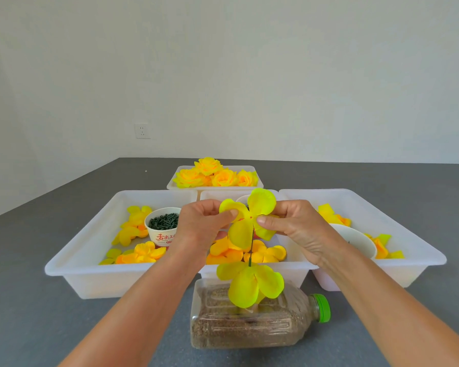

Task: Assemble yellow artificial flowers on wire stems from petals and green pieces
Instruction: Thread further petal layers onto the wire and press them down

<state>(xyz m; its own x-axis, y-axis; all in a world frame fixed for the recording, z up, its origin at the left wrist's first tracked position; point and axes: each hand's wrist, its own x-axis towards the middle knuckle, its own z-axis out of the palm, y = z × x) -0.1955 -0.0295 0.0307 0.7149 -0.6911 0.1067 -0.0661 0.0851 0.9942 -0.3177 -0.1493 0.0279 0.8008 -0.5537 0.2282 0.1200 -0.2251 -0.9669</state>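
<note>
Head view: left hand [204, 223] and right hand [294, 223] each pinch the upper petal layer [249, 215], centred on the wire stem [251, 247] above the middle tray [297, 266]. A lower petal layer [249, 282] sits on the stem, near the bottle [249, 321]. Risk: uneven pull from either side may tear the centre hole or bend the stem.

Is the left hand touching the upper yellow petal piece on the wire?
Touching. The head view shows the left hand pinching the upper petal piece, its thumb lying across a left lobe; the right hand pinches the other side.
</note>
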